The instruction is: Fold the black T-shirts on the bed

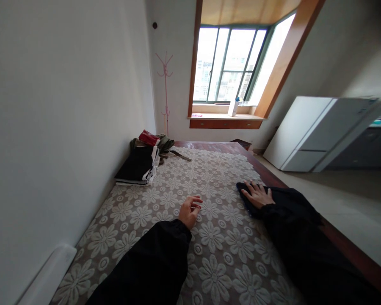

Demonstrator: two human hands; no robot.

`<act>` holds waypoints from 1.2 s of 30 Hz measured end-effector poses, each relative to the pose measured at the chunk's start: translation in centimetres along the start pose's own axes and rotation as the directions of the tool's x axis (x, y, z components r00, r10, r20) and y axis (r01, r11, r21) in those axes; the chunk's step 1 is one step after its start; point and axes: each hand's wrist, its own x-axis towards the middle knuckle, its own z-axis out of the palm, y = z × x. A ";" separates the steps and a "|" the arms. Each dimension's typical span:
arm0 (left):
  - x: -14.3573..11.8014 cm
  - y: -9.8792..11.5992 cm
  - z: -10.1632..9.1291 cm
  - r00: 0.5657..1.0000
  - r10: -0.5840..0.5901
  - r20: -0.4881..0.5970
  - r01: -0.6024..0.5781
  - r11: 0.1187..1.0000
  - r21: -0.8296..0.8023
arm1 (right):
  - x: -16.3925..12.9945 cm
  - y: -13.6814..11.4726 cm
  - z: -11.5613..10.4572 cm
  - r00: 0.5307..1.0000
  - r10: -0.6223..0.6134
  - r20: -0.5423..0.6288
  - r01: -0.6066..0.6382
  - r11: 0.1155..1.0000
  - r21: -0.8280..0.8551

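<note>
My right hand (258, 195) lies flat with spread fingers on a dark folded piece of cloth (292, 199), which looks like a garment. That cloth rests along the right side of the bed-like surface, on a cover with raised white flowers (211, 235). Near the middle, my left hand (189, 210) hovers over or lightly meets the cover; which of the two, I cannot tell. Its fingers are loosely curved and apart, with nothing in them. Part of the dark cloth is hidden under my right sleeve.
A stack of folded dark clothes (135, 165) sits against the left wall, with a red item (148, 137) and an olive strapped bag (165, 143) behind it. A reddish wooden edge (273, 176) borders the right side. Beyond stand a pink coat rack (166, 89) and a white refrigerator (305, 131).
</note>
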 end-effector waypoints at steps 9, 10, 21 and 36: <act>0.0 -0.3 0.2 1.000 -0.004 0.002 0.004 1.000 0.013 | 1.3 0.2 -1.2 0.990 0.074 0.118 -0.067 0.996 -0.063; 0.0 -0.4 0.4 1.000 0.001 -0.003 -0.001 1.000 0.014 | 1.3 -1.0 -1.9 0.995 0.049 0.090 -0.041 0.995 -0.086; 5.9 3.1 -14.5 0.927 0.274 -0.255 -0.120 0.863 0.491 | -5.1 -21.3 2.0 0.828 -0.495 -0.263 0.559 0.693 0.455; 7.9 6.8 -27.7 0.962 0.122 -0.243 0.153 0.495 0.855 | -4.8 -20.9 3.1 0.857 -0.404 -0.321 0.509 0.560 0.654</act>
